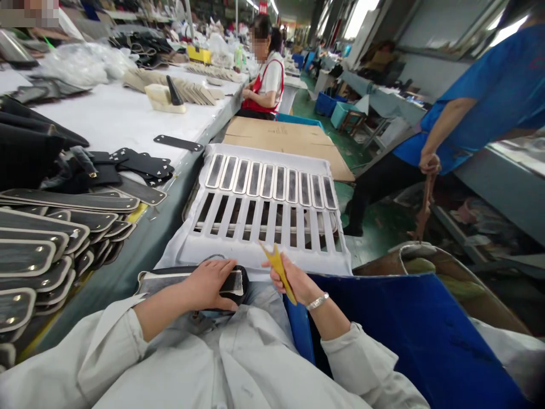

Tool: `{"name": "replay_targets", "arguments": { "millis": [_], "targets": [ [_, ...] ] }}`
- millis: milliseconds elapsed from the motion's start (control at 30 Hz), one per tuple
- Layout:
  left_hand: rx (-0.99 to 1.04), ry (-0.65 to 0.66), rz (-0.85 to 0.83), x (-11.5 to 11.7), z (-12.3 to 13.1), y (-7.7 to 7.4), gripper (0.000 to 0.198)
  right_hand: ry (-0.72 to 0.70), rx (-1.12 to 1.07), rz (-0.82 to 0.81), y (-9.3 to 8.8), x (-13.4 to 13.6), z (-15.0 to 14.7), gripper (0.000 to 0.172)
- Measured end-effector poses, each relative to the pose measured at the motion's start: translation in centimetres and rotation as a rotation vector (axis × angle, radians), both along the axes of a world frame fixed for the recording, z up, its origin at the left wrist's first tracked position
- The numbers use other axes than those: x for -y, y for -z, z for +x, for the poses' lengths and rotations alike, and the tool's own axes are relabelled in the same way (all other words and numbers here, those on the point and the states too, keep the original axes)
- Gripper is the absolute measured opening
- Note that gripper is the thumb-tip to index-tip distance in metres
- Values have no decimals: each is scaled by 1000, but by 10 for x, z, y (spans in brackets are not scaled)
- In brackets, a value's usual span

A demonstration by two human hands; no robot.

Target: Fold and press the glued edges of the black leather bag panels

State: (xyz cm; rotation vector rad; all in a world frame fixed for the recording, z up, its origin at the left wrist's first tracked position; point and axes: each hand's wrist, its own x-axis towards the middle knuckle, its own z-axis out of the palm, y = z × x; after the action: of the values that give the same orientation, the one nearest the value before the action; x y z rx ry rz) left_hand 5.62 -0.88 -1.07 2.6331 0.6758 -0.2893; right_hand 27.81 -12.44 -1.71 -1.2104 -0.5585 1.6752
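Observation:
My left hand (208, 286) lies with its fingers stretched out on a dark-edged piece (166, 278) in my lap. That piece has a grey panel with a pale ragged border, partly covered by the hand. Just to the right, my right hand (293, 279) is closed around a yellow forked tool (279, 267), its two thin points aimed up and to the left; I cannot make out its exact kind. Ahead of both hands stands a white slotted rack (264, 250). Several grey pale-edged strips (267, 180) lie side by side across its far half.
Stacked grey straps with metal studs (38, 255) fill the near left table (128, 108). A blue box wall (404, 335) rises beside my right arm. Cardboard (276, 133) lies beyond the rack. A person in blue (481, 96) stands at right; another in a red apron (268, 85) sits ahead.

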Motion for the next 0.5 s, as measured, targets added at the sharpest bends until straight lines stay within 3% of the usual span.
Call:
{"name": "replay_targets", "arguments": {
  "millis": [100, 300, 500],
  "targets": [
    [16, -23, 101, 10, 4, 12, 92, -215, 105, -90, 15, 25, -1, 45],
    [76, -34, 225, 16, 5, 20, 81, -623, 73, -94, 24, 37, -3, 50],
    [140, -57, 257, 20, 5, 20, 73, -746, 348, -68, 13, 19, -11, 38]
  ]
}}
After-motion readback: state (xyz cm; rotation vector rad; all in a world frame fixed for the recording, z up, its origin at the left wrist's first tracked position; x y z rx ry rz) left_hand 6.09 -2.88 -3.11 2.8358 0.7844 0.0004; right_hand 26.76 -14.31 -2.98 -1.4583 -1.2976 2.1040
